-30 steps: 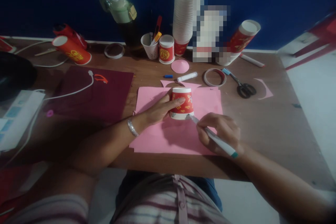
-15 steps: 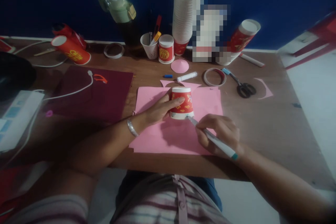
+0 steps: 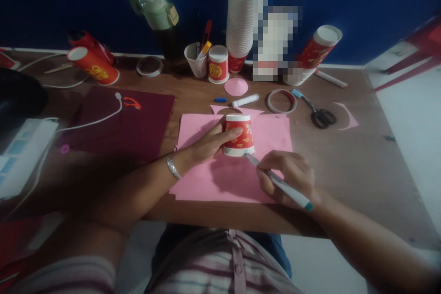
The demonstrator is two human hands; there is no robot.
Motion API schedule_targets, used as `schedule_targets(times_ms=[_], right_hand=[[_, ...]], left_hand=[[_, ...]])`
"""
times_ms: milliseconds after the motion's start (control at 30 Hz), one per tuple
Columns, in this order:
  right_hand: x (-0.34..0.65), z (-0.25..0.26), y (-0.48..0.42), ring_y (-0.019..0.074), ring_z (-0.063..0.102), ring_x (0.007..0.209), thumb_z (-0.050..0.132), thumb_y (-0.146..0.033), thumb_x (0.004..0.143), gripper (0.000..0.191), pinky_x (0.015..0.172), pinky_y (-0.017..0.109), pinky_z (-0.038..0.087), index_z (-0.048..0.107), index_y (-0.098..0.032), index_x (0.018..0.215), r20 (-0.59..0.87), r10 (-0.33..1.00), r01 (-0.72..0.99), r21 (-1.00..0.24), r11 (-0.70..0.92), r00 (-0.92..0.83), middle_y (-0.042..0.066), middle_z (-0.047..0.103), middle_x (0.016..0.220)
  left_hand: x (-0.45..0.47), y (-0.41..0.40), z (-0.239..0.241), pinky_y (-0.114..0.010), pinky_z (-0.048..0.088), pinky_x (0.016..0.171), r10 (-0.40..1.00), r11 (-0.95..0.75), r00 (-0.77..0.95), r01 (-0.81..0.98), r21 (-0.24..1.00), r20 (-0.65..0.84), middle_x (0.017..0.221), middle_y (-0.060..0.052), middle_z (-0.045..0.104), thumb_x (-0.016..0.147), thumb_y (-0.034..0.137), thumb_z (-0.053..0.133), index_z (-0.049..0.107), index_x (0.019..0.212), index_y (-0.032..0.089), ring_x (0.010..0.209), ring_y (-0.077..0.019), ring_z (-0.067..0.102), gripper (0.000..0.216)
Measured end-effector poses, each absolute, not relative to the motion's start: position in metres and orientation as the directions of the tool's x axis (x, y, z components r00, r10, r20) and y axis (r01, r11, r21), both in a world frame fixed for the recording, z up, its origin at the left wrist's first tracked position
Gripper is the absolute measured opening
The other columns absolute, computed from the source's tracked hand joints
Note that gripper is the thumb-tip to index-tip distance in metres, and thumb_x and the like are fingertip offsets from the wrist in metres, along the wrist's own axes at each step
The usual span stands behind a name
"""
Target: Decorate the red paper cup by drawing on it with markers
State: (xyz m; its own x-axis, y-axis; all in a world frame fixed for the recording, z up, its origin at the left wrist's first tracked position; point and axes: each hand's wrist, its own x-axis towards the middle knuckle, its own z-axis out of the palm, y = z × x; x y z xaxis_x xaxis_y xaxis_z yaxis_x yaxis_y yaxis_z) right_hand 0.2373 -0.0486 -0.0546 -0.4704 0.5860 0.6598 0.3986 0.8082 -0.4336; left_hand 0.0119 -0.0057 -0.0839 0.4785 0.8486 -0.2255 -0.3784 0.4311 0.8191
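My left hand [image 3: 215, 141] is closed around a red and white paper cup [image 3: 244, 138], its thumb lying across the printed side. The cup is upside down, with its narrow base up. Between the fingers of my right hand [image 3: 287, 172] is a white marker [image 3: 289, 189] with a green end. Its tip is at the white band along the cup's lower rim, where small green marks show. Whether the tip touches the cup is hard to tell. Beneath both hands lies pink paper [image 3: 210, 181].
Behind the paper are a white marker [image 3: 245, 100], a blue cap [image 3: 220, 100], a pink cone [image 3: 236, 87], a tape roll [image 3: 281, 101] and scissors [image 3: 322, 117]. A tall cup stack [image 3: 240, 18] stands at the back. A power strip [image 3: 25, 154] with cables lies left.
The marker tip has shifted very slightly at the cup's lower rim, and my right hand has dipped a little. My left hand and the cup look the same.
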Motion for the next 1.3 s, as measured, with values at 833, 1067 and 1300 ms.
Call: schedule_targets(times_ms=[833, 1067, 1300], right_hand=[[0.2361, -0.0560, -0.0446, 0.0120, 0.069, 0.059, 0.067, -0.009, 0.096, 0.018, 0.058, 0.022, 0.058, 0.060, -0.025, 0.099, 0.650, 0.570, 0.378, -0.428, 0.821, -0.502, -0.004, 0.072, 0.074], [0.2363, -0.0573, -0.0448, 0.0140, 0.074, 0.063, 0.067, -0.008, 0.095, 0.017, 0.060, 0.024, 0.060, 0.061, -0.023, 0.101, 0.638, 0.567, 0.340, -0.455, 0.823, -0.521, -0.002, 0.074, 0.077], [0.2370, -0.0571, -0.0445, 0.0131, 0.072, 0.061, 0.067, -0.008, 0.096, 0.017, 0.059, 0.023, 0.058, 0.061, -0.024, 0.099, 0.626, 0.576, 0.341, -0.465, 0.817, -0.526, -0.002, 0.073, 0.075]], left_hand=[[0.0107, -0.0046, -0.0878, -0.033, 0.060, 0.090, 0.835, 0.411, 0.509, -0.320, 0.854, -0.211, 0.131, -0.014, 0.077, 0.096, 0.048, 0.085, 0.061, 0.133, 0.018, 0.113, -0.0244, 0.076, 0.053], [0.0109, -0.0053, -0.0864, -0.033, 0.059, 0.093, 0.838, 0.416, 0.497, -0.319, 0.852, -0.223, 0.132, -0.014, 0.076, 0.093, 0.049, 0.087, 0.060, 0.141, 0.019, 0.117, -0.0250, 0.075, 0.062], [0.0112, -0.0051, -0.0855, -0.034, 0.059, 0.092, 0.835, 0.427, 0.499, -0.322, 0.845, -0.232, 0.132, -0.014, 0.076, 0.092, 0.049, 0.088, 0.060, 0.141, 0.019, 0.115, -0.0249, 0.075, 0.063]])
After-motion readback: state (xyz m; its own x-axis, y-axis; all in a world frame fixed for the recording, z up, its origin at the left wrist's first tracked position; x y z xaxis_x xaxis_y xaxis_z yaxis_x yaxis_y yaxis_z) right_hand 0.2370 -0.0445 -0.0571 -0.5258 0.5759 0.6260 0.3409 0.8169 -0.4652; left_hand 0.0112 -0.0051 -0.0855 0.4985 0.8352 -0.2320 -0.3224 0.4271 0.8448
